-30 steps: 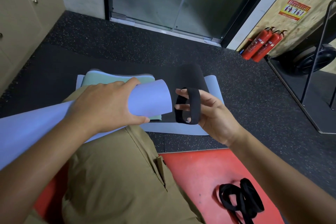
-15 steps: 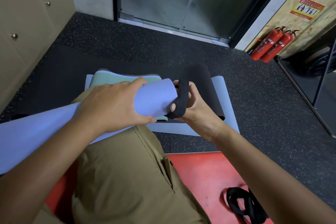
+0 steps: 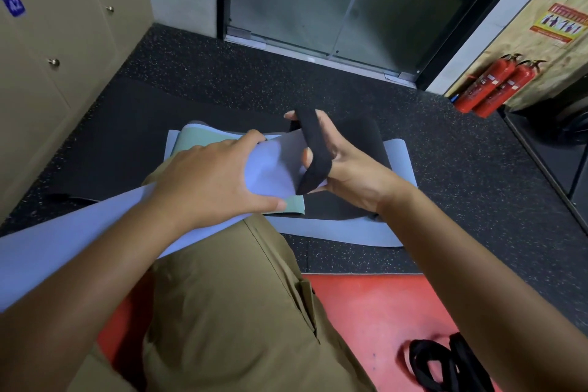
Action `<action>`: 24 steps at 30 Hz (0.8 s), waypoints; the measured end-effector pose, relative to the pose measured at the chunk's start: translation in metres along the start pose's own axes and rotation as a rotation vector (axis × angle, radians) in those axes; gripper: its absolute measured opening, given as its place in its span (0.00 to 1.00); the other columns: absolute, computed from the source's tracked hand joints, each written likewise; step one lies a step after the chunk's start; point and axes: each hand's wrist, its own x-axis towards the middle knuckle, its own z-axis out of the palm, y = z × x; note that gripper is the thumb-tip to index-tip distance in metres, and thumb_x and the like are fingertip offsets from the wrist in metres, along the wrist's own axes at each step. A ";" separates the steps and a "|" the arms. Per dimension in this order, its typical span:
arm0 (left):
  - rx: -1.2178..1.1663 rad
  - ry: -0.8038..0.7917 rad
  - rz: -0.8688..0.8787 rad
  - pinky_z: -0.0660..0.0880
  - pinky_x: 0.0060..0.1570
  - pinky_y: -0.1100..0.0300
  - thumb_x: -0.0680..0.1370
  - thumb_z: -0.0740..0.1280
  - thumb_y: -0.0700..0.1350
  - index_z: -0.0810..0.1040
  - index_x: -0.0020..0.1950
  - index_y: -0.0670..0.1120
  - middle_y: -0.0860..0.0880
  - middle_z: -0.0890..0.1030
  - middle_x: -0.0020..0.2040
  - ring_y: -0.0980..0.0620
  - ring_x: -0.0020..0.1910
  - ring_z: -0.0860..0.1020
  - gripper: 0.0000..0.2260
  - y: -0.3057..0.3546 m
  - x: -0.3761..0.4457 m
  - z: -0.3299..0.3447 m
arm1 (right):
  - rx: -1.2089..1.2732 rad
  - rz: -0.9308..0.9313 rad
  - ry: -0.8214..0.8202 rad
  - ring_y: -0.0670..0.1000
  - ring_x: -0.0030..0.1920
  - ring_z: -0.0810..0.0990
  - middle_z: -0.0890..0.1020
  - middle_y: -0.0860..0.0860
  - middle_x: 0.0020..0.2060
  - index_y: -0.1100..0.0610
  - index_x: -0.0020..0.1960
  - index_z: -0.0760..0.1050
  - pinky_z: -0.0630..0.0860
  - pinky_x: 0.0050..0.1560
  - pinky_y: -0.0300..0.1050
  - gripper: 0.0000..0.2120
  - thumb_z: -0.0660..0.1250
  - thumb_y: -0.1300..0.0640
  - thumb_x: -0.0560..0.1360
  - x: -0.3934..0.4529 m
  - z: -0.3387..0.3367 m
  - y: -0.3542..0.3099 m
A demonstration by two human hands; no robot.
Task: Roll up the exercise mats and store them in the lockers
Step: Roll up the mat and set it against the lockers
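Lavender foam, rolled into a long tube, is the rolled mat (image 3: 95, 232) that lies across my knee, with its open end pointing to the far side of the floor (image 3: 477, 200). My left hand (image 3: 210, 181) wraps this end: fingers over the top, thumb under, so its grip is closed around the roll. My right hand (image 3: 346, 165) has its fingers spread inside a black strap loop (image 3: 315, 153) and stretches the loop just at the mouth of the roll; this grip is closed on the strap, not on the mat.

Beyond the roll, a green mat (image 3: 203, 140), a black mat (image 3: 366, 143) and a grey-blue mat (image 3: 334, 231) lie flat in a pile near the middle of the floor. More black straps (image 3: 445, 366) lie on the red mat (image 3: 381, 312) at the near right corner. The lockers (image 3: 47, 57) stand along the left edge of the floor.

I judge the risks like this. If the left hand relaxes while the loop goes on, the foam can spring open and the roll becomes loose. If the loop is too narrow, it may catch the outer edge and fold it. The strap could also slip from the spread fingers and snap back.
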 end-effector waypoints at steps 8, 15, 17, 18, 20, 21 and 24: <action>-0.053 -0.031 -0.033 0.70 0.43 0.52 0.62 0.72 0.74 0.67 0.61 0.58 0.59 0.73 0.46 0.49 0.43 0.72 0.35 -0.006 0.002 0.000 | -0.149 0.062 -0.018 0.49 0.47 0.78 0.79 0.51 0.47 0.58 0.63 0.68 0.77 0.47 0.48 0.21 0.74 0.64 0.76 0.016 0.010 -0.009; -0.199 -0.059 -0.016 0.74 0.56 0.48 0.57 0.74 0.75 0.56 0.74 0.69 0.63 0.72 0.67 0.51 0.64 0.74 0.49 -0.039 -0.017 -0.010 | -0.365 0.029 -0.106 0.44 0.50 0.75 0.75 0.45 0.49 0.55 0.62 0.68 0.73 0.52 0.42 0.15 0.68 0.63 0.80 0.031 0.012 -0.042; -0.273 -0.003 -0.037 0.75 0.59 0.46 0.57 0.75 0.75 0.58 0.73 0.71 0.63 0.72 0.69 0.51 0.65 0.74 0.48 -0.048 -0.025 -0.010 | -0.447 0.019 -0.125 0.43 0.50 0.74 0.74 0.43 0.49 0.55 0.62 0.67 0.71 0.52 0.39 0.13 0.63 0.66 0.80 0.038 0.014 -0.054; -0.304 0.034 -0.047 0.75 0.59 0.46 0.58 0.75 0.74 0.59 0.72 0.70 0.63 0.73 0.68 0.51 0.65 0.75 0.46 -0.050 -0.028 -0.010 | -0.491 0.004 -0.133 0.42 0.50 0.73 0.74 0.42 0.49 0.55 0.62 0.67 0.70 0.51 0.36 0.14 0.61 0.67 0.79 0.042 0.016 -0.060; -0.345 0.119 -0.071 0.76 0.57 0.46 0.60 0.77 0.71 0.63 0.69 0.68 0.62 0.76 0.64 0.52 0.61 0.76 0.42 -0.053 -0.030 -0.011 | -0.552 -0.037 -0.145 0.41 0.50 0.72 0.73 0.38 0.48 0.55 0.62 0.68 0.69 0.49 0.32 0.14 0.61 0.66 0.79 0.048 0.020 -0.074; -0.368 0.158 -0.078 0.77 0.55 0.46 0.60 0.77 0.71 0.65 0.67 0.67 0.62 0.77 0.61 0.52 0.59 0.77 0.39 -0.053 -0.030 -0.013 | -0.574 -0.056 -0.150 0.41 0.51 0.72 0.74 0.38 0.48 0.54 0.61 0.68 0.69 0.50 0.32 0.14 0.62 0.63 0.77 0.050 0.023 -0.082; -0.446 0.246 -0.075 0.78 0.53 0.47 0.59 0.77 0.70 0.68 0.64 0.66 0.63 0.79 0.57 0.57 0.56 0.78 0.37 -0.057 -0.029 -0.021 | -0.663 -0.106 -0.152 0.48 0.54 0.72 0.74 0.47 0.51 0.52 0.61 0.66 0.69 0.57 0.46 0.19 0.63 0.53 0.70 0.063 0.027 -0.100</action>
